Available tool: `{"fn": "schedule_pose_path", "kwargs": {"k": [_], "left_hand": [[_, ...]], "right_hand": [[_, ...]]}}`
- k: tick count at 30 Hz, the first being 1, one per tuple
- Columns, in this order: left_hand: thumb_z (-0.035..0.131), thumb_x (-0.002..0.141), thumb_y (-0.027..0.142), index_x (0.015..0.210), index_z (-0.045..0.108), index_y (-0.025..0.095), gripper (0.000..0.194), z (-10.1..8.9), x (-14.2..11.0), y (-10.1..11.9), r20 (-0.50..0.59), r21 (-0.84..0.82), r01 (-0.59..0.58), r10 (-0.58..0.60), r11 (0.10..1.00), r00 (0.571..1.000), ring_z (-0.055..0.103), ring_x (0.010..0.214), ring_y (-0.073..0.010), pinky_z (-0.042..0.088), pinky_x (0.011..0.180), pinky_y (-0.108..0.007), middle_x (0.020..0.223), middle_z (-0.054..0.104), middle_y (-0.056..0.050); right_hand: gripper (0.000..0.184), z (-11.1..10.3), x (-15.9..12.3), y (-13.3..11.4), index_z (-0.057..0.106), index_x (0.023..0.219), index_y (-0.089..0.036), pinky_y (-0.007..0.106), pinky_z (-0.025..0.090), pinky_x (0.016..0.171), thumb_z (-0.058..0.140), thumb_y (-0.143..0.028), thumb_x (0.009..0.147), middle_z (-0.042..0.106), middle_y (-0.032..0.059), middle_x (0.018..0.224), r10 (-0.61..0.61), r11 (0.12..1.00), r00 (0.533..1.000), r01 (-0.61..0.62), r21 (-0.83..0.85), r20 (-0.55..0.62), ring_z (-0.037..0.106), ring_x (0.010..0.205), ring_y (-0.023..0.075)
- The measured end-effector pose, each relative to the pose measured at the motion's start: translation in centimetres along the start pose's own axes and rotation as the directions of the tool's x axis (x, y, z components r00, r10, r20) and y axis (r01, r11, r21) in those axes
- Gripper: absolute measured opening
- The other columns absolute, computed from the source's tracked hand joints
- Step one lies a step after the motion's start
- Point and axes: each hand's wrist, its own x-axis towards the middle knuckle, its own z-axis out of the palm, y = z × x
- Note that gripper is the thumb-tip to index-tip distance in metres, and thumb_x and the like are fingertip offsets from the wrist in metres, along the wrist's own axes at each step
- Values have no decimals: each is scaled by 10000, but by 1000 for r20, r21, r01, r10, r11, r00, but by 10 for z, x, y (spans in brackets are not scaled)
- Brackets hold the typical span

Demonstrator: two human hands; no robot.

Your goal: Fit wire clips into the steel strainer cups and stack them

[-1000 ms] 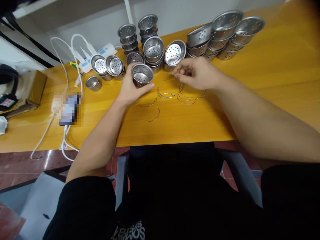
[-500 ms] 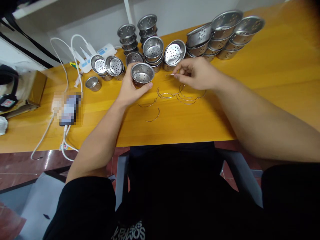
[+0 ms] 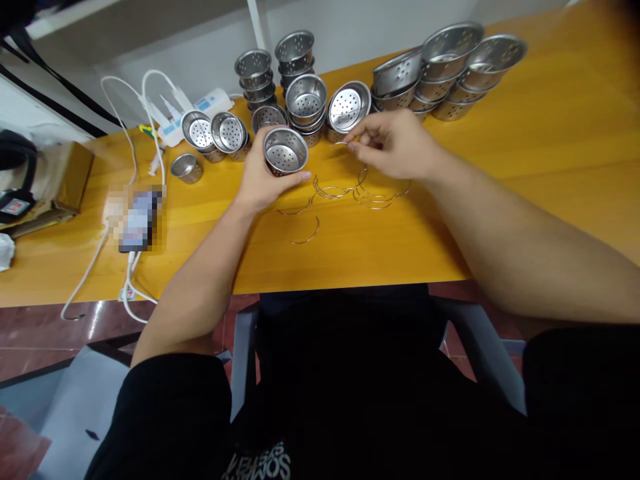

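My left hand [image 3: 265, 170] is wrapped round a perforated metal cup [image 3: 285, 152], its open mouth tilted toward me. To the right, my right hand [image 3: 383, 147] pinches a thin curved wire [image 3: 340, 143] between thumb and forefinger; part of the wire is hidden by the fingers. Below the hands, several curved wires [image 3: 333, 193] lie loosely on the wooden table, and a single wire arc [image 3: 313, 233] rests closer to me. Just behind the right fingertips stands another perforated cup [image 3: 349, 109].
Stacks of perforated cups [image 3: 254, 79] line the back, with larger ones [image 3: 453, 57] at the right. One small cup [image 3: 187, 168] stands alone at left. Near it are a white power strip [image 3: 214, 100], cables and a phone [image 3: 140, 220]. A cardboard box [image 3: 75, 177] sits far left.
My left hand has tipped the cup slightly more toward me, so more of its holed bottom shows. The wire in my right hand has turned and risen a little.
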Motion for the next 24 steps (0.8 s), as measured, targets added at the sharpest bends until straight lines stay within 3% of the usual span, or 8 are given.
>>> {"fn": "schedule_pose_path", "kwargs": {"k": [4, 8, 13, 17, 24], "left_hand": [[867, 910, 1174, 1811, 531, 367, 1255, 9, -2, 0, 73, -57, -10, 15, 998, 997, 819, 1622, -419, 680, 1431, -610, 1723, 755, -165], [848, 926, 1175, 1792, 541, 353, 1233, 20, -4, 5, 112, -94, -11, 21, 996, 993, 830, 1562, -419, 676, 1417, -638, 1650, 761, -165], [842, 995, 1125, 1774, 551, 308, 1166, 33, -10, 16, 168, -88, 4, 10, 996, 986, 845, 1534, -397, 707, 1377, -621, 1620, 760, -162], [887, 1064, 1006, 1781, 555, 324, 1044, 37, -12, 21, 189, -81, -4, 19, 997, 982, 839, 1552, -386, 716, 1372, -614, 1622, 758, -144], [946, 1057, 951, 1795, 524, 309, 1066, 41, -13, 23, 201, -108, -2, 24, 994, 979, 857, 1529, -381, 746, 1322, -586, 1635, 756, -143]], "right_hand": [[408, 10, 3, -10, 897, 1177, -288, 449, 515, 713, 1012, -679, 1167, 678, 35, 821, -3, 997, 996, 10, 79, -91, 516, 733, 229], [488, 29, 2, -28, 899, 1183, -335, 488, 554, 776, 992, -809, 1120, 629, 24, 783, 30, 984, 987, -1, 179, -158, 529, 786, 262], [448, 47, -1, -46, 869, 1095, -373, 502, 590, 741, 985, -805, 1109, 636, 36, 775, 46, 982, 981, -10, 190, -187, 604, 813, 304], [449, 48, -2, -47, 883, 1055, -374, 493, 604, 669, 1006, -805, 1084, 692, 48, 799, 56, 988, 976, -25, 150, -212, 644, 785, 315], [487, 50, -2, -47, 900, 1060, -361, 480, 616, 619, 1014, -835, 1059, 699, 57, 797, 59, 985, 974, -20, 173, -221, 654, 760, 315]]}}
